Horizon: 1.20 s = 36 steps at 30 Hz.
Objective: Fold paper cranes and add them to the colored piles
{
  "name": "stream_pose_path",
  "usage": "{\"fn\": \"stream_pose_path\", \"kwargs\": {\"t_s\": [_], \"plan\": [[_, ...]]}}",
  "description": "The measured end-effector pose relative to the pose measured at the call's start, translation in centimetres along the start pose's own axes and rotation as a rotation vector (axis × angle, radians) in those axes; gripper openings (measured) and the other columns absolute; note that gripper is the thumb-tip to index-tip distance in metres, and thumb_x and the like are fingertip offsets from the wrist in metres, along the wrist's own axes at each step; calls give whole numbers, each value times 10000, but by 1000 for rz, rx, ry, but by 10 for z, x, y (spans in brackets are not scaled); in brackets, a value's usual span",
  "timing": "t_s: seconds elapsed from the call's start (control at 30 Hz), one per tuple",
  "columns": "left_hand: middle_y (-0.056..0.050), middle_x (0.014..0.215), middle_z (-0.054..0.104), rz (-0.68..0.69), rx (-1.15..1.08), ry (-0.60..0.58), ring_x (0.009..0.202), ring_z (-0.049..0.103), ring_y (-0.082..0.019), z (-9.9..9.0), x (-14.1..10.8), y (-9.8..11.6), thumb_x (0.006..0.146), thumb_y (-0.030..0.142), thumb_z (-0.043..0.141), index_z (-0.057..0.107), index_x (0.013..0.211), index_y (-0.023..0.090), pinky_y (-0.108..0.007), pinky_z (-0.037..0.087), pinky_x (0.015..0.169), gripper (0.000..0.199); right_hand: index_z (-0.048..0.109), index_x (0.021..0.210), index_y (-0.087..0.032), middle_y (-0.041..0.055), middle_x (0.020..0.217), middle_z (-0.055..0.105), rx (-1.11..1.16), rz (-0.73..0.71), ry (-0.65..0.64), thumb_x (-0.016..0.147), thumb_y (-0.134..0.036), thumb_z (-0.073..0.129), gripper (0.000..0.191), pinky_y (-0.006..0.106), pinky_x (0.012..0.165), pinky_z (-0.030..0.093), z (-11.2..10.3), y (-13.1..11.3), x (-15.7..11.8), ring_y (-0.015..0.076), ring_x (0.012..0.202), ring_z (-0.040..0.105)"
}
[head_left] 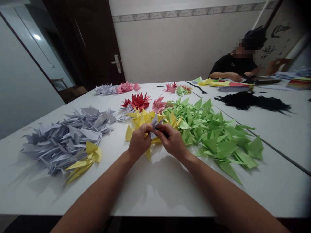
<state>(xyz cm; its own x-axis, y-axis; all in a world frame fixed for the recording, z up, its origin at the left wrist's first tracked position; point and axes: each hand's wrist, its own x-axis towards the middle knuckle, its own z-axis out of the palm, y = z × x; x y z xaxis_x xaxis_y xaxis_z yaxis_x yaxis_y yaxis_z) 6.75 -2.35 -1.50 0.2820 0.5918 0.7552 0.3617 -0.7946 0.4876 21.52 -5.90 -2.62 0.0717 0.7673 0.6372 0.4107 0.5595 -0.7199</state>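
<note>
Pinching a folded piece of lavender-grey paper, the person's left hand and right hand meet above the white table. Both hands are closed in towards the paper, with their fingers pressed against it from either side, and its pointed folds stick up between them. The exact finger placement is hidden behind the knuckles. A dark sliver shows at the right hand's fingers, too small to identify.

Just beneath and beyond the hands lies a heap of yellow folded paper shapes. A much larger heap of green folded paper shapes spreads to the right, touching the yellow one. To the left sits a broad heap of lavender-grey folded shapes, with a few yellow shapes at its near edge. Farther along the table are red shapes, pink shapes, and 2 smaller clusters of lavender and pink and of pink and green.

Black fringed strips lie on the right. Past them, a co-worker in a black top sits with 2 hands near a dark flat object. A dark door with a metal handle stands behind the far left corner.
</note>
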Motion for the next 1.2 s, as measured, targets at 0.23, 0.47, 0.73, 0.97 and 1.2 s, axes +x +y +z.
{"fn": "stream_pose_path", "kwargs": {"t_s": [0.23, 0.47, 0.73, 0.97, 1.2], "plan": [[7, 790, 677, -32, -14, -11, 710, 632, -117, 1, -1, 0, 694, 43, 522, 529, 762, 209, -223, 516, 699, 180, 603, 938, -182, 81, 872, 707, 11, -5, 3, 834, -282, 584, 145, 326, 695, 529, 0, 0, 0, 208, 774, 683], [6, 749, 669, -6, 27, -1, 796, 669, -147, 0, -1, -1, 665, 6, 468, 522, 726, 214, -244, 527, 721, 223, 600, 937, -186, 72, 869, 706, 28, -2, -2, 834, -278, 587, 139, 321, 698, 527, 1, 2, 1, 204, 784, 683], [8, 707, 663, 11, -3, 5, 862, 689, -173, 0, 1, 0, 623, 0, 423, 494, 662, 216, -268, 545, 738, 231, 601, 919, -192, 60, 854, 701, 10, -14, 6, 833, -272, 585, 119, 304, 680, 519, 1, 2, 0, 187, 750, 672], [6, 711, 671, 6, 9, -4, 918, 685, -176, -1, 1, 2, 629, 9, 424, 501, 656, 217, -275, 549, 765, 224, 602, 912, -199, 54, 835, 699, 7, -17, 0, 833, -273, 577, 110, 298, 669, 517, 0, 0, 1, 182, 734, 666], [2, 716, 676, 20, 0, 0, 881, 692, -173, 0, 1, 2, 627, 2, 423, 501, 650, 217, -269, 551, 747, 229, 607, 906, -193, 59, 841, 697, -11, -13, -1, 841, -274, 571, 110, 307, 682, 515, -1, 0, 1, 190, 741, 667]]}}
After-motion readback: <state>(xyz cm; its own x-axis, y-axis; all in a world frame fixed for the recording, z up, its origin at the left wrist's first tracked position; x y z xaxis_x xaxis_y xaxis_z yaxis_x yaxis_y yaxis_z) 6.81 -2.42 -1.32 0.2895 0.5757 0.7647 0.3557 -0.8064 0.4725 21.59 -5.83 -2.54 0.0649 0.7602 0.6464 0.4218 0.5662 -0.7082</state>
